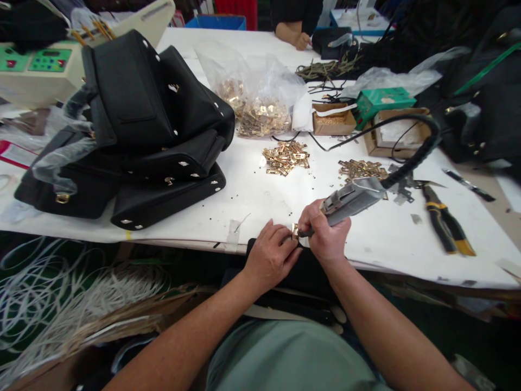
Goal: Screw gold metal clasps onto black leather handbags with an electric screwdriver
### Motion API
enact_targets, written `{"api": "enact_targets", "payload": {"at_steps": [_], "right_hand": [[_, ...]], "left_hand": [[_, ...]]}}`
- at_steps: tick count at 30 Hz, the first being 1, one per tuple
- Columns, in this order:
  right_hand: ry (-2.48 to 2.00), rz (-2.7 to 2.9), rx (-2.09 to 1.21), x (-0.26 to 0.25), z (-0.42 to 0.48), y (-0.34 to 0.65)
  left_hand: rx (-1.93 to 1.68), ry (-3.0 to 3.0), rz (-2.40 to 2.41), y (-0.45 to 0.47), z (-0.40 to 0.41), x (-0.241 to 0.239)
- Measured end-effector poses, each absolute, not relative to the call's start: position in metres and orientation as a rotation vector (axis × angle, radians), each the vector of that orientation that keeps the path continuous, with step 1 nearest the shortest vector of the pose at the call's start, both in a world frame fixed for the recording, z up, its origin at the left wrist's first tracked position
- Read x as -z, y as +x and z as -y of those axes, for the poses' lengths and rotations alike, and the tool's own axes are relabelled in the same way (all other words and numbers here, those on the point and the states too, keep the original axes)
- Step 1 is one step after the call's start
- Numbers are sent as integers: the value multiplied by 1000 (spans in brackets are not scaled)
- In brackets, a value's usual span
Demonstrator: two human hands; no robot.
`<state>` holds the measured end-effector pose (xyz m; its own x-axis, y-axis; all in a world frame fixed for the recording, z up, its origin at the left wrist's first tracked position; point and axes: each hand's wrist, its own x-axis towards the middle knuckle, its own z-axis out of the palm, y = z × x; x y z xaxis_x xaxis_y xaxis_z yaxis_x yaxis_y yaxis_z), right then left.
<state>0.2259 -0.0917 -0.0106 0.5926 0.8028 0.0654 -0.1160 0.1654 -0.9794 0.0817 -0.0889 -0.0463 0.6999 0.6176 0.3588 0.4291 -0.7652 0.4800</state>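
Note:
My right hand [328, 233] is closed around a grey electric screwdriver [354, 198], with its thick black cord arching up to the right. The tool's tip points left and down at a small gold metal plate [294, 231] near the table's front edge. My left hand [273, 252] grips the edge of a black bag [311, 271], fingertips beside the gold plate. Most of that bag is hidden under my hands and below the table edge. Beyond my hands lies a pile of gold metal fittings [286, 158], with a second pile of fittings [362, 170] to its right.
Black handbags [134, 108] are stacked on the left. Clear plastic bags of fittings [264, 108] and a cardboard box of small screws [334, 120] stand farther back. Pliers [446, 220] lie at the right. Another person's hand [302, 41] rests at the far edge.

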Motion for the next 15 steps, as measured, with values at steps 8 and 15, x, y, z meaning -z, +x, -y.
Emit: {"api": "enact_targets", "payload": {"at_steps": [8,15], "right_hand": [[-1362,942,-916,1,88,229],[-1477,1019,-885,-4,80,225]], "left_hand": [[-771,2557,-809,82,89,50],[-813,2569,-798,83,89,51]]}}
